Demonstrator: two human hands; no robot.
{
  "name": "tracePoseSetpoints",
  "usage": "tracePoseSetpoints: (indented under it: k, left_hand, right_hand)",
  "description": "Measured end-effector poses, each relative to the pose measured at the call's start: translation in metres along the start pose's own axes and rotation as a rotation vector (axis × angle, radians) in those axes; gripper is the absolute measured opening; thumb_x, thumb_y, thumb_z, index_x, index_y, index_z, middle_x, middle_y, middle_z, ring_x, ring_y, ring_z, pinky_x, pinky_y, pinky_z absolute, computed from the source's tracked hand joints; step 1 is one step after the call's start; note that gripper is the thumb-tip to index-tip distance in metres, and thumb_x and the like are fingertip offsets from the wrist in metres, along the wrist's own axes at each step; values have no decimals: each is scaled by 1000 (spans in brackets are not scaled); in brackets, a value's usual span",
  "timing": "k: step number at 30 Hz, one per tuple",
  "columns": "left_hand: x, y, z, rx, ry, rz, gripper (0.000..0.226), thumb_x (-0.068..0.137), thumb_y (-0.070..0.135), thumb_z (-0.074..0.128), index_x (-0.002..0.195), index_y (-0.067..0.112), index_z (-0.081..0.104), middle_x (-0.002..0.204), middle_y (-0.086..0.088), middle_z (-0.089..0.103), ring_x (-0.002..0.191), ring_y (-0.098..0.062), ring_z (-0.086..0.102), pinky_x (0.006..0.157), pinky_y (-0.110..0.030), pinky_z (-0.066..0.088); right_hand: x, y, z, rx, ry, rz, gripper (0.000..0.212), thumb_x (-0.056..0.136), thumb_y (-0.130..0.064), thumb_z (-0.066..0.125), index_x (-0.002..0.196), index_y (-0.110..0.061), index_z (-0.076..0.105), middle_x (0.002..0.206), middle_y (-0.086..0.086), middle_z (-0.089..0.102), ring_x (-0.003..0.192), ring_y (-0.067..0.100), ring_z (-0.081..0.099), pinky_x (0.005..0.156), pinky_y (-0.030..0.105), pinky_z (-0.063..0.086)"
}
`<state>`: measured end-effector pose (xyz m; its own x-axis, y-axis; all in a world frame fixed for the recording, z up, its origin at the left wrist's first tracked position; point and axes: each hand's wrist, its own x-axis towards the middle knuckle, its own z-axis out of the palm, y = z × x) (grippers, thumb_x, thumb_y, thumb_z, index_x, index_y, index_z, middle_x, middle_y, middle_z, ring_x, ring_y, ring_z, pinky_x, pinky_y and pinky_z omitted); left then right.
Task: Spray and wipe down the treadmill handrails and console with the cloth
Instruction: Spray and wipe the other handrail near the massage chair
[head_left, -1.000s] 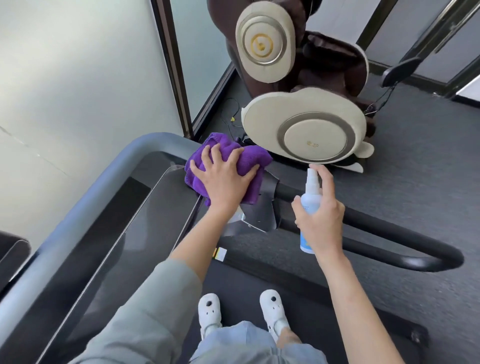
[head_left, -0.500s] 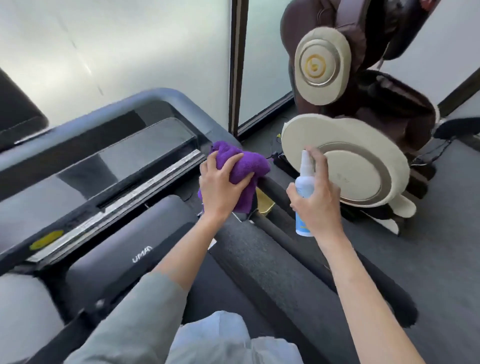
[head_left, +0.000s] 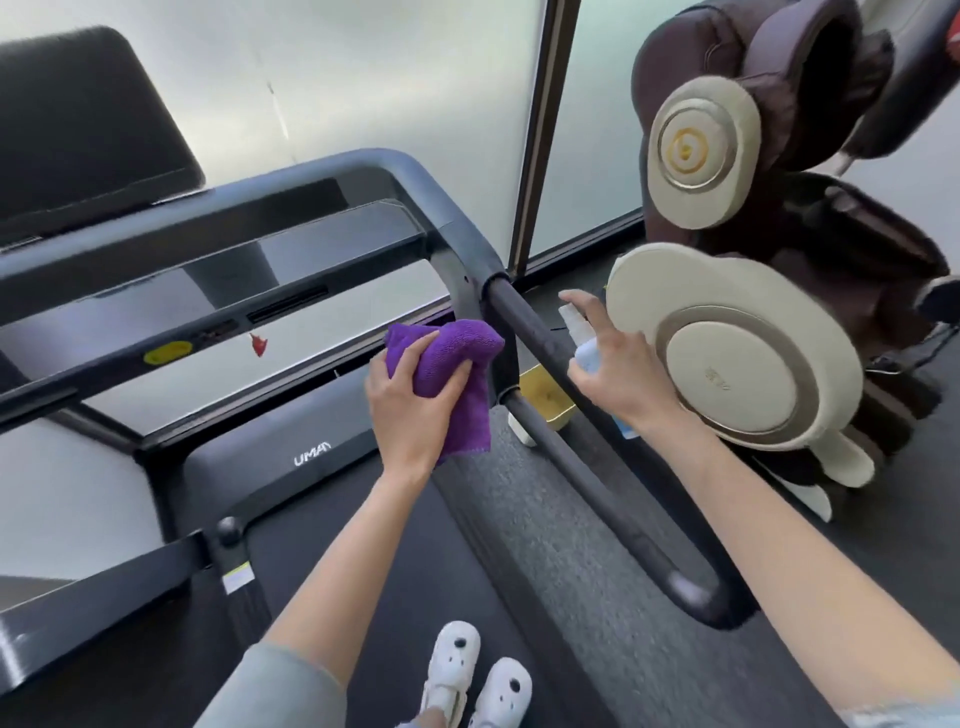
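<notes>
My left hand (head_left: 410, 410) grips a bunched purple cloth (head_left: 457, 358) against the black upright where the console meets the right handrail. The treadmill console (head_left: 249, 332) stretches left as a long glossy panel with a yellow sticker. The right handrail (head_left: 566, 441), a dark padded bar, runs from the frame corner down towards me and loops back at its near end. My right hand (head_left: 618, 369) holds a small white and blue spray bottle (head_left: 584, 343) just to the right of the rail, with a finger on top of its nozzle.
A brown and beige massage chair (head_left: 737, 338) stands close on the right. Frosted glass panels (head_left: 363, 78) rise behind the console. A black screen (head_left: 88, 124) sits at the upper left. My white shoes (head_left: 472, 680) stand on the treadmill belt (head_left: 415, 571).
My view has swung and pulled back, showing the full right handrail. The cloth hand stays at the console's right end; the spray bottle is now beside the rail, tilted towards it.
</notes>
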<state>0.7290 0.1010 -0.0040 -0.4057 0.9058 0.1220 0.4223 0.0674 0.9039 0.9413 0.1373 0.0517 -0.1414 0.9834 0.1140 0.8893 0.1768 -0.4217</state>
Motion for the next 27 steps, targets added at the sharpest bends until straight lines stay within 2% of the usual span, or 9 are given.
tracePoseSetpoints:
  k: [3,7,9,11,13,16,20,27]
  left_hand:
    - [-7,-7,-4,-19,-36,22,47,75,57,69,118,39,64,115,3,52,115,-21,52,102,-37,43]
    - [-11,-7,-11,-10,-36,42,44,78,51,72,119,38,64,114,2,52,115,-21,51,99,-30,39]
    - [-16,-4,-12,-7,-25,32,44,79,49,73,120,38,64,115,2,52,116,-22,50,97,-28,38]
    - [-21,0,-11,-19,-23,35,44,79,50,73,120,38,63,116,1,52,117,-23,51,99,-31,40]
    - [-25,2,-7,-25,-22,40,46,77,54,72,120,39,63,116,2,52,117,-23,51,100,-35,42]
    - [-28,8,4,-35,10,11,53,72,63,66,119,40,63,118,2,53,117,-23,51,100,-36,43]
    - [-28,21,21,-68,66,-43,47,77,55,71,120,39,63,120,0,53,118,-23,50,96,-30,39]
    - [-26,30,42,-53,123,-94,46,79,51,72,122,37,63,123,-3,53,119,-24,49,94,-27,36]
  right_hand:
    - [0,0,-4,37,38,78,62,86,-11,59,141,-30,38,74,9,52,75,40,59,66,43,49]
    - [-3,8,-8,225,42,119,67,78,-12,62,134,-35,34,68,8,56,67,40,64,75,48,56]
    - [-6,13,-11,267,37,106,69,77,-10,61,135,-35,34,68,9,56,63,36,63,73,45,56]
    - [-9,17,-14,240,29,75,68,80,-7,59,139,-31,35,66,5,51,59,26,55,68,37,50]
    - [-8,22,-17,187,20,41,69,81,-7,59,140,-32,35,64,2,47,57,24,51,67,34,47]
    - [6,30,-20,153,-17,-6,65,83,-13,63,136,-38,35,65,7,58,56,29,61,70,41,57]
    - [30,35,-22,58,-111,-62,62,81,-12,63,132,-36,36,68,10,63,53,30,58,79,45,57]
    - [51,45,-13,28,-185,-90,62,78,-8,55,125,-41,33,76,17,61,65,41,62,71,50,58]
